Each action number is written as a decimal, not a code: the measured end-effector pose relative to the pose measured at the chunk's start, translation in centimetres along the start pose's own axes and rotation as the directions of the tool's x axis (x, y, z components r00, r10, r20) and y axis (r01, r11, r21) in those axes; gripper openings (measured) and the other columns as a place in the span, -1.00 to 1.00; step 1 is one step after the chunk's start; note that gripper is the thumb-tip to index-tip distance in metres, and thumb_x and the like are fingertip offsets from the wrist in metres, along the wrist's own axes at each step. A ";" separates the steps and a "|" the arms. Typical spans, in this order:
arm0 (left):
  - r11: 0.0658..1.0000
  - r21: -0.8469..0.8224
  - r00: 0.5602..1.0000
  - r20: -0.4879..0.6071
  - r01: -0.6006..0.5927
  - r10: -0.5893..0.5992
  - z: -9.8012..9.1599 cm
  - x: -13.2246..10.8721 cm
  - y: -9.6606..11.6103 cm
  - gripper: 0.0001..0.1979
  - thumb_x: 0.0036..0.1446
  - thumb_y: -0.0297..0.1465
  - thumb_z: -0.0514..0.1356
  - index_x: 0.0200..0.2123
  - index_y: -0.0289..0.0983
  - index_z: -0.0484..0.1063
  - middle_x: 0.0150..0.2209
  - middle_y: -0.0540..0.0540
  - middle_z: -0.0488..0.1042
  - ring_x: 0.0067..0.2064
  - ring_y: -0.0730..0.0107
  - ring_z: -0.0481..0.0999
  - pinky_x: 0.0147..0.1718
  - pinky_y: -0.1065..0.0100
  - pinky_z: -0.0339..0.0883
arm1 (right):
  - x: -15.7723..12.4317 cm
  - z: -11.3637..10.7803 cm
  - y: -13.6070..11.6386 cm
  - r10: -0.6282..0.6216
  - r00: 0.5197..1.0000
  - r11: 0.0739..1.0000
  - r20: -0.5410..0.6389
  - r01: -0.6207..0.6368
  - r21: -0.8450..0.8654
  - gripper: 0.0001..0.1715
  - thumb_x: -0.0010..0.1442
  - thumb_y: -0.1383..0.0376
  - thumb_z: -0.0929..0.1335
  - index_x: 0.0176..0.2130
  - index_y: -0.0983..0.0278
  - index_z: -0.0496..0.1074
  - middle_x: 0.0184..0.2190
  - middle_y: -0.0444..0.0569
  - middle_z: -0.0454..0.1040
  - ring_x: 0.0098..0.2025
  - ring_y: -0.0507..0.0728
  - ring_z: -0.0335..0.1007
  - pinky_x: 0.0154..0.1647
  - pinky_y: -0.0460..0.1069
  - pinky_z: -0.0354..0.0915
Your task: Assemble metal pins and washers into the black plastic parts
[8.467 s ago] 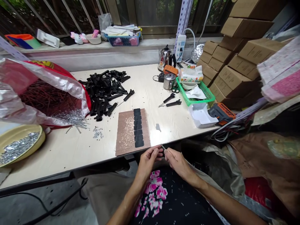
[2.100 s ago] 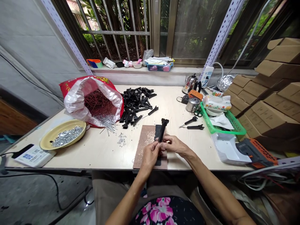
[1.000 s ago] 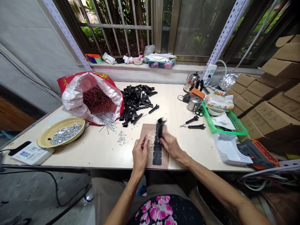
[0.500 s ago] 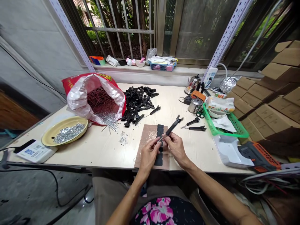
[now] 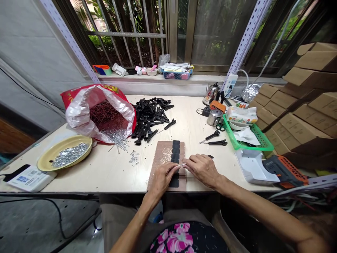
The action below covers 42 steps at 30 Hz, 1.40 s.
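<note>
My left hand (image 5: 163,177) rests on a brown board (image 5: 163,158) at the table's near edge, fingertips pinched on a thin metal pin (image 5: 181,165). My right hand (image 5: 203,169) lies knuckles up beside it, closed over a black plastic handle whose tip (image 5: 210,156) pokes out past the fingers. The pin runs between the two hands. A column of black pads (image 5: 175,153) is stuck down the board, partly hidden by my fingers. Fine shavings are scattered on the board's left half.
A heap of black handles (image 5: 151,114) lies mid-table, beside a red and clear bag of metal pins (image 5: 101,112). A yellow dish of small metal bits (image 5: 65,156) sits left. Two finished tools (image 5: 214,138), a green basket (image 5: 260,142), a drill (image 5: 285,170) and cardboard boxes (image 5: 302,116) stand right.
Half a second ago both hands held the black handle raised and tilted above the board. Now they have dropped flat onto the board, with the handle laid under my right hand.
</note>
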<state>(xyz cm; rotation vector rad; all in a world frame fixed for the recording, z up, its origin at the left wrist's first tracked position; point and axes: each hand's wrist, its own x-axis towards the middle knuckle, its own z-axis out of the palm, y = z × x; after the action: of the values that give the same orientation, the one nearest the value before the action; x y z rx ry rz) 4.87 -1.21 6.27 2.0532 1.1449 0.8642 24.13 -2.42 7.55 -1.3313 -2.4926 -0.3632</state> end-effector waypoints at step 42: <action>0.699 0.715 1.000 -0.019 0.028 -0.019 1.3 0.9 -6.5 -0.49 0.29 -0.31 -0.13 0.22 -0.47 0.07 0.27 -0.31 0.09 0.32 0.01 -0.10 0.21 -0.07 0.01 | 4.3 5.6 8.5 -0.058 0.926 0.996 0.373 0.029 0.083 -0.45 0.38 0.19 -0.07 -0.32 0.35 0.29 -0.62 -0.05 0.39 -0.66 -0.07 0.08 -0.55 -0.07 -0.11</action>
<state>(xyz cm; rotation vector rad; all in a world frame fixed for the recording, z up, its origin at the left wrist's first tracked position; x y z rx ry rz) 3.21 2.12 0.65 2.6325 1.7052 0.4227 28.21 7.39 4.69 -1.4289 -2.8153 -0.0171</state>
